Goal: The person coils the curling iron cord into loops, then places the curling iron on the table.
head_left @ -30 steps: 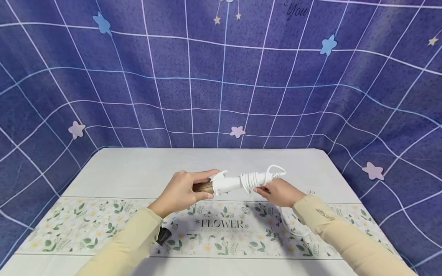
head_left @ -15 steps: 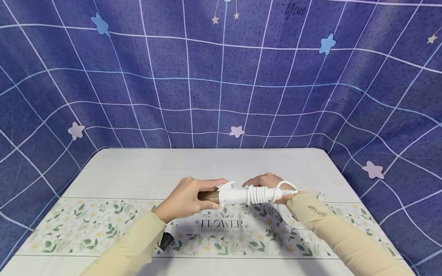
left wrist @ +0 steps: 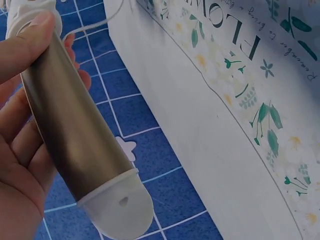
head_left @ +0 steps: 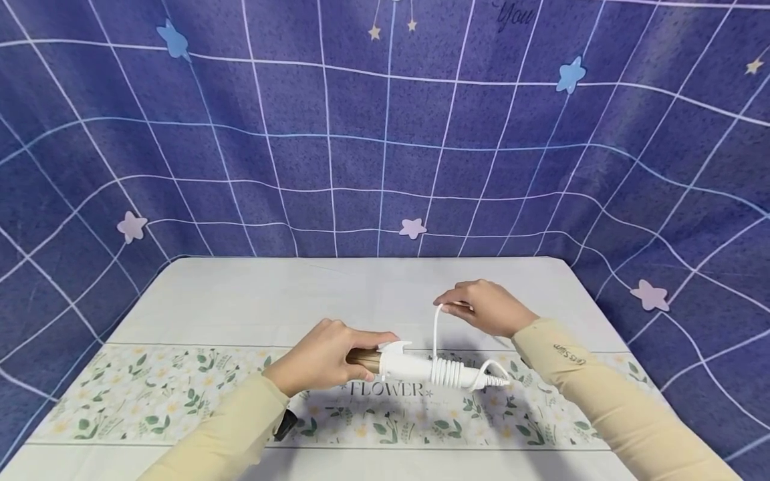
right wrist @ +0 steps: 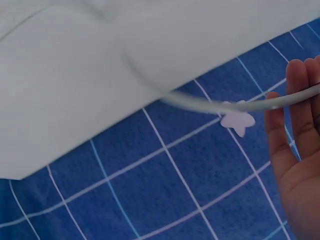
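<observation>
In the head view my left hand point(head_left: 327, 357) grips a curling iron point(head_left: 409, 367) by its brownish-gold barrel, white handle pointing right. The left wrist view shows the metallic barrel point(left wrist: 80, 125) with a pale rounded tip point(left wrist: 122, 205) and my thumb near the white end. Several turns of white cord point(head_left: 448, 373) wrap the handle, and a small loop stands by its tail end. My right hand point(head_left: 487, 307) is raised beyond the handle, holding a length of the cord that runs up from the coil. In the right wrist view the cord point(right wrist: 200, 104) crosses my fingers.
A white tablecloth point(head_left: 271, 287) with a floral band and the word FLOWER covers the table. Behind and at the sides hangs a blue curtain point(head_left: 361, 167) with grid lines and stars. A black object point(head_left: 285, 425) shows under my left wrist.
My right hand has moved round the handle and up to its far side, drawing a length of cord with it. The curling iron has shifted right and nearer to me.
</observation>
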Tool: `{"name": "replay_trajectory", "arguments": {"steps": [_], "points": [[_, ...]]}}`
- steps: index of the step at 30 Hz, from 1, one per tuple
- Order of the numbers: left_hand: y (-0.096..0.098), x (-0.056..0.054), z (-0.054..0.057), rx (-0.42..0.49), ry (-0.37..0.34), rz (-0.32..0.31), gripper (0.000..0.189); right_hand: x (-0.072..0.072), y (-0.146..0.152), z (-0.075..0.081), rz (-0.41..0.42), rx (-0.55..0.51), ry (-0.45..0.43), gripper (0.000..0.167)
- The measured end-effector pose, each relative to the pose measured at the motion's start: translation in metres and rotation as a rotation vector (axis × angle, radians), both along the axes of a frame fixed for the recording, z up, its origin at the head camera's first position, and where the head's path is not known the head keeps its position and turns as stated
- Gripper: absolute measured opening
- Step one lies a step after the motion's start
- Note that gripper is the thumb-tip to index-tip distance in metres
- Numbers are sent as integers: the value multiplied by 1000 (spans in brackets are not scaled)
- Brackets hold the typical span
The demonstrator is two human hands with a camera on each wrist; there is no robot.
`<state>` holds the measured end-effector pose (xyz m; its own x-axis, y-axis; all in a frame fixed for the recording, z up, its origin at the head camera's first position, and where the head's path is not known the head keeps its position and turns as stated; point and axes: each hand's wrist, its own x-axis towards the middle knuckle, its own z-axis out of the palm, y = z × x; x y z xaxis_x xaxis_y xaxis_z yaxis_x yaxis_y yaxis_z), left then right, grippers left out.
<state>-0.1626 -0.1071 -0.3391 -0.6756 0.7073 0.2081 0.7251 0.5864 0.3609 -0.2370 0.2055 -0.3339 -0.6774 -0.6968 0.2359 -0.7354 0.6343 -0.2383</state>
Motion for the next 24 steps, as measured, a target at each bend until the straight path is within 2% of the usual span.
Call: {"name": "replay_trajectory", "arguments": {"steps": [5, 9, 16, 21, 24], "points": [[3, -2, -1, -62, 28, -17, 63, 4, -3, 10, 21, 6, 136, 17], [2, -4, -6, -87, 5, 15, 63, 10, -9, 15, 57, 11, 273, 14], [2, -7, -12, -127, 56, 82, 61, 20, -19, 19, 122, 47, 517, 13], [3, -8, -17, -127, 49, 122, 64, 33, -27, 25, 165, 73, 578, 13], [5, -8, -20, -126, 70, 168, 65, 39, -30, 27, 200, 72, 591, 12]]}}
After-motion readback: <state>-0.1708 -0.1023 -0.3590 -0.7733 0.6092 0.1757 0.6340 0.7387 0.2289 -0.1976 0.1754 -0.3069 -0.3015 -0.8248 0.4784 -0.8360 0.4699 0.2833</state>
